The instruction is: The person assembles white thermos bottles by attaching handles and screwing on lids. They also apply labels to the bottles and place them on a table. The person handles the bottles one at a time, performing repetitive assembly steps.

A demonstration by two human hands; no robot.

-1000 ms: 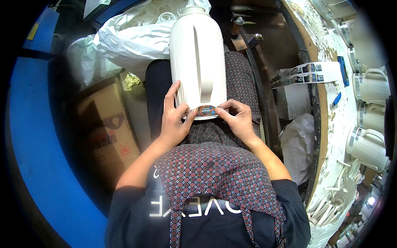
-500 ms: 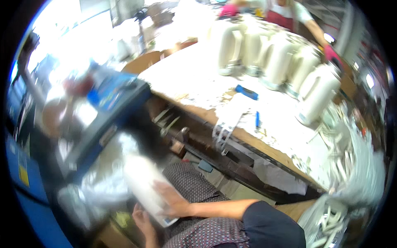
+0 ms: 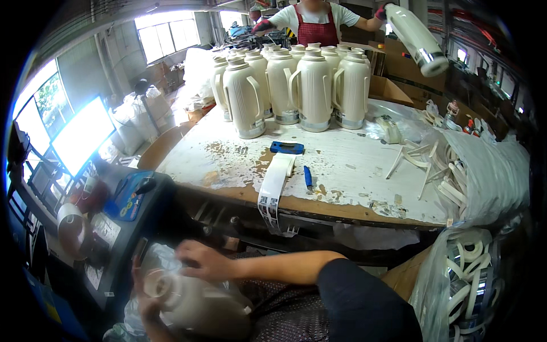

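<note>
A cream plastic flask [image 3: 199, 308] lies on its side across my lap at the lower left, its open mouth toward the left. My right hand [image 3: 202, 259] reaches over from the right in a dark sleeve and grips the flask's upper side. My left hand [image 3: 141, 293] is blurred and holds the flask's mouth end from below. A white strip of labels [image 3: 273, 191] hangs over the near edge of the worn white table [image 3: 364, 165] just above my hands.
Several cream flasks [image 3: 296, 85] stand at the table's far side. A person in a red apron [image 3: 316, 25] lifts another flask [image 3: 416, 37]. A blue tool [image 3: 286, 147] and blue pen [image 3: 307, 176] lie mid-table. Bags of white handles [image 3: 490, 171] and rings [image 3: 467, 285] sit right; a monitor [image 3: 80, 142] stands left.
The view has swung up from my lap to the table. The flask has gone from lying straight ahead on my lap to the lower left, and both hands have shifted with it.
</note>
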